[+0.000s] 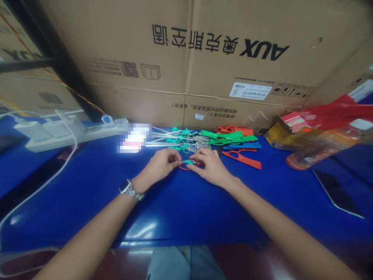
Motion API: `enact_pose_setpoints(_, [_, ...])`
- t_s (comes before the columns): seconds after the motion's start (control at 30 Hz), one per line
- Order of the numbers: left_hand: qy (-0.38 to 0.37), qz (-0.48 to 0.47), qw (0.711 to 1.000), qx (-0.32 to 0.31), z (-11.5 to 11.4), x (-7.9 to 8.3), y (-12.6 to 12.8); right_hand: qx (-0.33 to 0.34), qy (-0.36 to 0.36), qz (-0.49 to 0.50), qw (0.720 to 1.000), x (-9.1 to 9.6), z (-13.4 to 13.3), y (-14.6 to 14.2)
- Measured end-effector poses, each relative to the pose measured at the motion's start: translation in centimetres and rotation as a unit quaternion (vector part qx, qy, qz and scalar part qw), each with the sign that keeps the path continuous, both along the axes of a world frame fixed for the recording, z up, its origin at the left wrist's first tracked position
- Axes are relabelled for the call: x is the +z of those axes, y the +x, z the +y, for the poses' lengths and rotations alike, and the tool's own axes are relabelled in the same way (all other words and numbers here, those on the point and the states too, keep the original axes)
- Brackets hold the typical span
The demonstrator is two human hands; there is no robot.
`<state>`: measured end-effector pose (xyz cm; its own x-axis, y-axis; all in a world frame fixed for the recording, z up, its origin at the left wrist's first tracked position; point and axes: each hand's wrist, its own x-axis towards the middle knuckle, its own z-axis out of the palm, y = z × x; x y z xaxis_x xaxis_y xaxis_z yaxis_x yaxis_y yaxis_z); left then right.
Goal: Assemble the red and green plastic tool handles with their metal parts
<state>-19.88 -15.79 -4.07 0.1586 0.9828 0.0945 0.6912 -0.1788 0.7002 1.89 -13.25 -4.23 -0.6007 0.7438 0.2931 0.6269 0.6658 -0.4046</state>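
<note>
Fingers closed on a small teal piece

Nearest you, your legs show below the front edge of the blue worktop, and a watch circles your left wrist. By the right edge lies a dark phone. Past the worktop's middle, toward its rear edge, your left hand pinches the teal piece's left end between thumb and forefinger; your right hand grips its other end with thumb and fingertips. A curved red edge shows just below; what it belongs to is too small to tell. Beyond your right hand lies a red clip, with blue, green and orange clips bunched behind it. Just past your fingers, metal springs and pale rods with green ends cluster together. Farther right, a bottle lies aslant near a red bag. Toward the rear left corner sits a white power strip; a printed cardboard box stands along the rear edge.
</note>
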Motion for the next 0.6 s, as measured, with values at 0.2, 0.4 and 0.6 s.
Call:
enact_pose_setpoints(0.2, [0.020,0.034,0.998,-0.049,0.0,0.6,-0.9,0.009,-0.012,0.058,0.998,-0.8,0.1,0.6])
enact_pose_setpoints(0.4, [0.085,0.100,0.987,-0.096,-0.2,1.0,-1.1,0.012,0.002,0.073,0.997,-1.2,0.0,0.3])
enact_pose_setpoints(0.6, [0.108,0.082,0.986,-0.098,0.0,0.3,-1.4,0.020,0.006,0.049,0.999,-0.8,-0.4,0.4])
